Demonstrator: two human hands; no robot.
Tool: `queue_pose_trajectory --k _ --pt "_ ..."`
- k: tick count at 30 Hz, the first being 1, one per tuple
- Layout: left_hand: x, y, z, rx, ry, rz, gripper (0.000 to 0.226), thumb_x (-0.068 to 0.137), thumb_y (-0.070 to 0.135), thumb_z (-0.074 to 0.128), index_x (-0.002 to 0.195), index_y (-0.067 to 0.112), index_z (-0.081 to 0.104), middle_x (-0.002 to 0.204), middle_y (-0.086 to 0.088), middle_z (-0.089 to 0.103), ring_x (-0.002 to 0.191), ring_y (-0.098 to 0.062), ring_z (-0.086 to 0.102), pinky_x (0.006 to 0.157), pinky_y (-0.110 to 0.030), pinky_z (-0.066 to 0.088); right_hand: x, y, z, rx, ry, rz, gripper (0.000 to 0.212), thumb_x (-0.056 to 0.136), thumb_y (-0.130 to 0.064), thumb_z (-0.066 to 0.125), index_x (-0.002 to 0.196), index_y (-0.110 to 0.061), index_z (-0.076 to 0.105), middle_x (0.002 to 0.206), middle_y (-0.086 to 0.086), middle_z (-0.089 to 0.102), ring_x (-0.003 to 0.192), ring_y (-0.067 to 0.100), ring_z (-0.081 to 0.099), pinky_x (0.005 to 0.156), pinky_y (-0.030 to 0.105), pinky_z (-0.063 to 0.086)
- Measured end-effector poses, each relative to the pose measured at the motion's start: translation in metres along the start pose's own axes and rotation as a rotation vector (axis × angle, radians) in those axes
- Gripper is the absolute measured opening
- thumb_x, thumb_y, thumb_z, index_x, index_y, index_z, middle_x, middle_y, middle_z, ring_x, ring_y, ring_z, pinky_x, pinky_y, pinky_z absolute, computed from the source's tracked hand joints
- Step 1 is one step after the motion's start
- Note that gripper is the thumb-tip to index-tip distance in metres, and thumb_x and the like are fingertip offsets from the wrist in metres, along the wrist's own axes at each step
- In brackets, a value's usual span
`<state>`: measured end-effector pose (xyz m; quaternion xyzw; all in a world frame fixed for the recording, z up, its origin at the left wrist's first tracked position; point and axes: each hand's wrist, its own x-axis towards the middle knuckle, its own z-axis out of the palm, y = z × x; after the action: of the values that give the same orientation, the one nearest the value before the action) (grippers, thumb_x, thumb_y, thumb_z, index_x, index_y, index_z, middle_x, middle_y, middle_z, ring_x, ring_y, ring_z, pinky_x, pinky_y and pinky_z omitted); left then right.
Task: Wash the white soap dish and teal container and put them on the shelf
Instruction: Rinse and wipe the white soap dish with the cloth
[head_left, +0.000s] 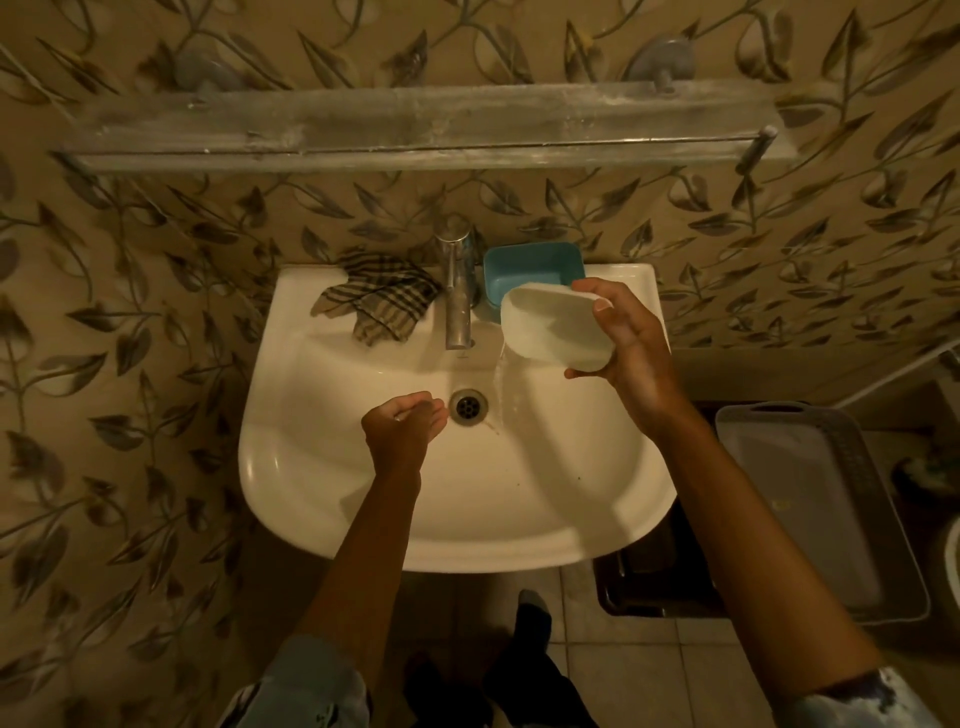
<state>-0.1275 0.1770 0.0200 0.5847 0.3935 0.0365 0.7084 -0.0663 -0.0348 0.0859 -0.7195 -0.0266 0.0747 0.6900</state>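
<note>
the white soap dish (553, 330) hangs tilted over the sink (311, 467), water spilling from its lower edge, with the right hand (631, 353) gripping it, fingers (602, 304) curled round. just behind, the teal container (530, 267) sits on the rim beside the tap (460, 301). the left hand (402, 426) hovers by the drain (468, 407), loosely curled and holding nothing.

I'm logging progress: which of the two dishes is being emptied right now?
The white soap dish: the right hand holds it tilted, water running off into the sink. The teal container sits upright on the back rim beside the tap.
</note>
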Motion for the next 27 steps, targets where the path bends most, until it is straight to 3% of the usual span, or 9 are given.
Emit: queue_pose_trajectory --k 3,6,9,13,19,23,27 --pt "-0.002 -0.001 -0.003 0.0 0.003 0.002 0.028 0.083 -0.007 0.062 0.11 -0.013 0.059 0.098 -0.029 0.066 0.089 -0.039 0.068 0.08 -0.035 0.059 -0.002 -0.01 0.001 -0.068 0.001 -0.064 0.028 0.094 -0.032 0.043 0.118 -0.03 0.058 0.127 -0.001 0.051 0.113 0.025 0.053 0.063 0.031 0.059" --pt "-0.004 -0.001 -0.004 -0.01 0.006 -0.001 0.028 0.084 -0.007 0.061 0.111 -0.014 0.059 0.099 -0.029 0.066 0.089 -0.039 0.068 0.083 -0.039 0.056 -0.005 -0.02 0.002 -0.144 0.0 -0.138 0.025 0.099 -0.026 0.044 0.12 -0.029 0.056 0.119 -0.017 0.051 0.11 0.018 0.054 0.065 0.029 0.06" --pt "-0.005 -0.001 -0.006 -0.014 0.01 0.006 0.029 0.084 -0.006 0.062 0.111 -0.013 0.059 0.099 -0.029 0.066 0.088 -0.038 0.068 0.083 -0.039 0.056 -0.007 -0.031 0.003 -0.194 -0.006 -0.206 0.025 0.101 -0.019 0.044 0.118 -0.032 0.057 0.114 -0.029 0.052 0.103 -0.001 0.056 0.063 0.024 0.058" --pt "-0.005 0.0 -0.01 -0.013 0.012 0.017 0.029 0.083 -0.006 0.062 0.111 -0.013 0.059 0.097 -0.028 0.066 0.088 -0.037 0.069 0.077 -0.034 0.059 -0.008 -0.042 0.003 -0.23 -0.02 -0.297 0.026 0.101 -0.021 0.043 0.121 -0.029 0.057 0.116 -0.026 0.052 0.1 -0.007 0.056 0.061 0.02 0.054" --pt "-0.005 -0.003 -0.01 -0.013 0.021 0.008 0.029 0.083 -0.006 0.062 0.111 -0.014 0.059 0.099 -0.028 0.067 0.088 -0.038 0.069 0.082 -0.039 0.056 -0.009 -0.054 0.003 -0.309 -0.045 -0.39 0.026 0.102 -0.023 0.042 0.123 -0.033 0.054 0.113 -0.04 0.051 0.102 -0.009 0.055 0.062 0.014 0.052" --pt "-0.005 -0.006 -0.011 -0.02 0.03 -0.01 0.026 0.083 -0.006 0.061 0.108 -0.012 0.061 0.096 -0.027 0.068 0.083 -0.034 0.07 0.078 -0.036 0.057 -0.01 -0.058 0.001 -0.337 -0.058 -0.446 0.029 0.101 -0.024 0.042 0.126 -0.023 0.056 0.12 -0.024 0.052 0.105 0.001 0.057 0.063 0.016 0.052" --pt "-0.004 -0.009 -0.012 -0.016 0.034 -0.008 0.025 0.083 -0.006 0.061 0.108 -0.011 0.061 0.094 -0.026 0.069 0.083 -0.034 0.07 0.076 -0.035 0.057 -0.01 -0.064 0.002 -0.374 -0.073 -0.506 0.027 0.1 -0.022 0.042 0.123 -0.026 0.055 0.118 -0.029 0.051 0.107 0.0 0.055 0.069 0.017 0.052"
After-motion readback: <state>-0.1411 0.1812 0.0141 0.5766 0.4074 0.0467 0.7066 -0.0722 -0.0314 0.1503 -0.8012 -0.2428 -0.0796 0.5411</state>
